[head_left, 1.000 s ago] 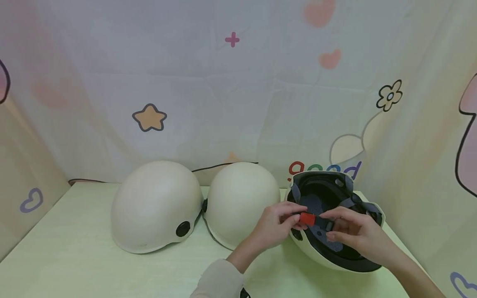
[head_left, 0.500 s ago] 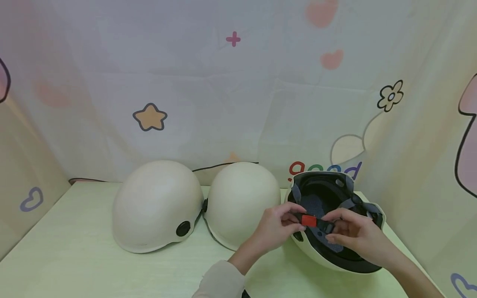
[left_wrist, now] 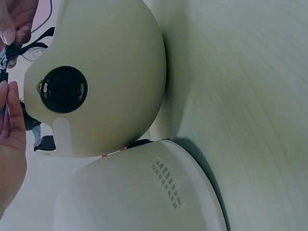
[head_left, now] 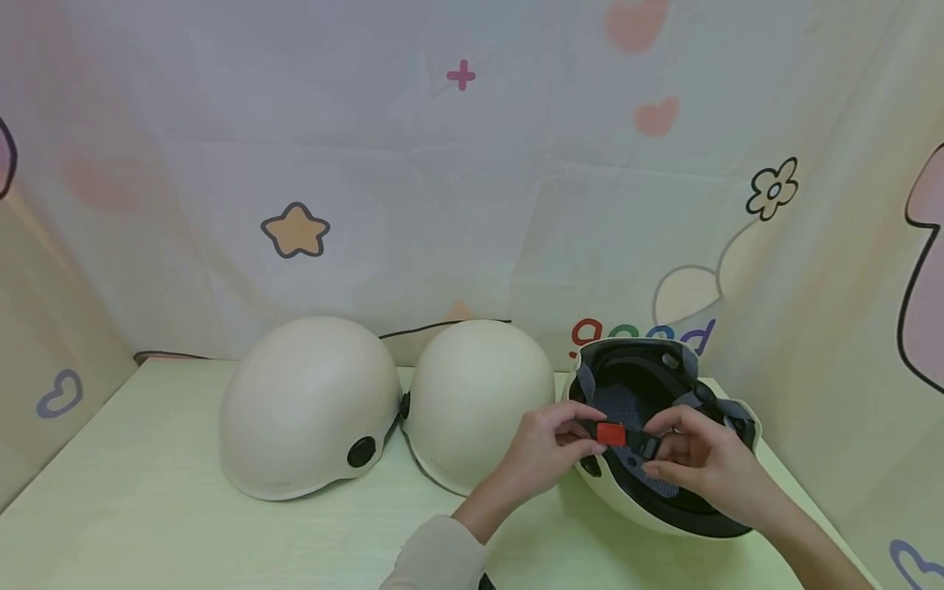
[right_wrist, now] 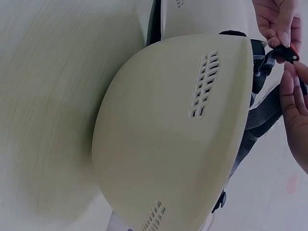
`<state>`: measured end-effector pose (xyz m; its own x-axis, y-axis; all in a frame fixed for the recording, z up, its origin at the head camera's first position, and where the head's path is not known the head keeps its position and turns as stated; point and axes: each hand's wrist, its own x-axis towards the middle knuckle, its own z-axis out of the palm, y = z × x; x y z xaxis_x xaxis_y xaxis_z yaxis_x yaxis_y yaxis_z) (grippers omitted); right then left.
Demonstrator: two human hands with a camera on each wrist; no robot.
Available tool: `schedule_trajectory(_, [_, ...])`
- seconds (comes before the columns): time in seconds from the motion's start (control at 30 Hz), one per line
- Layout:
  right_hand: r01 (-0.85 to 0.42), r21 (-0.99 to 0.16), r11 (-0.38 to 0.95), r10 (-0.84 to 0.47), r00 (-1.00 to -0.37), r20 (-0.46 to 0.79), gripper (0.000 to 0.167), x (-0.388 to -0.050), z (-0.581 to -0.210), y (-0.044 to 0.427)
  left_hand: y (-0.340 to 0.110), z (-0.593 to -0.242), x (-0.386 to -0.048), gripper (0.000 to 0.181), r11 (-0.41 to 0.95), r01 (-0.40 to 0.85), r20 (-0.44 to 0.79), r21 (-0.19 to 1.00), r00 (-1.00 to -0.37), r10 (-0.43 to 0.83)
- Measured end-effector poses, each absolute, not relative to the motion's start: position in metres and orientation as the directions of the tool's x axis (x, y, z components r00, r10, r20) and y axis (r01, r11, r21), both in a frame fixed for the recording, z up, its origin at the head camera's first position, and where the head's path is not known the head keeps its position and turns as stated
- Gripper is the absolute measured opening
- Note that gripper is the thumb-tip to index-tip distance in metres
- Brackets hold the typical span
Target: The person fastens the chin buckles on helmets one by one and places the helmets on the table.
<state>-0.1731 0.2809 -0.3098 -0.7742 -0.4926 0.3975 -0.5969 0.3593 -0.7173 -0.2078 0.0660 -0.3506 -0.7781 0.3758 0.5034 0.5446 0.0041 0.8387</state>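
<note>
An upturned cream helmet with a black padded inside lies at the right of the table in the head view. Over its opening, my left hand pinches the strap end by the red buckle half. My right hand pinches the black buckle piece on the other strap. The red and black pieces lie in line and appear to touch; whether they are latched I cannot tell. In the right wrist view the grey chin strap runs from the helmet to my right hand.
Two more cream helmets stand dome up to the left, one large in front and one in the middle, close to the upturned one. The pale table meets a printed curtain at the back and sides.
The red buckle half and the black piece, apart at first, came together in line between my hands. Since then my right fingers have shifted slightly. The helmets have stayed put.
</note>
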Motion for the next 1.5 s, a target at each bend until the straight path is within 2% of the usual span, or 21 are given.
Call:
schedule_trajectory(0.23, [-0.589, -0.707, 0.391, -0.478, -0.787, 0.391, 0.033, -0.1733, -0.3109, 0.2827, 0.0648, -0.3460, -0.2045, 0.024, 0.040, 0.505, 0.450, 0.862, -0.800, 0.396])
schedule_trajectory(0.57, [-0.602, -0.710, 0.365, -0.493, -0.772, 0.401, 0.032, -0.1743, -0.3103, 0.2826, 0.0625, -0.3494, -0.2078, 0.032, 0.054, 0.551, 0.479, 0.833, -0.767, 0.427])
schedule_trajectory(0.7, [-0.605, -0.710, 0.360, -0.503, -0.767, 0.398, 0.032, -0.1746, -0.3107, 0.2826, 0.0617, -0.3495, -0.2073, 0.029, 0.052, 0.557, 0.487, 0.829, -0.764, 0.424])
schedule_trajectory(0.93, [-0.610, -0.704, 0.364, -0.480, -0.770, 0.420, 0.033, -0.1749, -0.3121, 0.2830, 0.0631, -0.3495, -0.2084, 0.027, 0.022, 0.590, 0.534, 0.807, -0.745, 0.400])
schedule_trajectory(1.17, [-0.614, -0.697, 0.371, -0.451, -0.775, 0.443, 0.031, -0.1751, -0.3117, 0.2823, 0.0673, -0.3499, -0.2094, 0.023, -0.015, 0.579, 0.549, 0.815, -0.764, 0.338])
schedule_trajectory(1.5, [-0.558, -0.735, 0.384, -0.420, -0.815, 0.399, 0.027, -0.1722, -0.3047, 0.2812, 0.0689, -0.3484, -0.2095, 0.026, -0.122, 0.549, 0.556, 0.827, -0.767, 0.320])
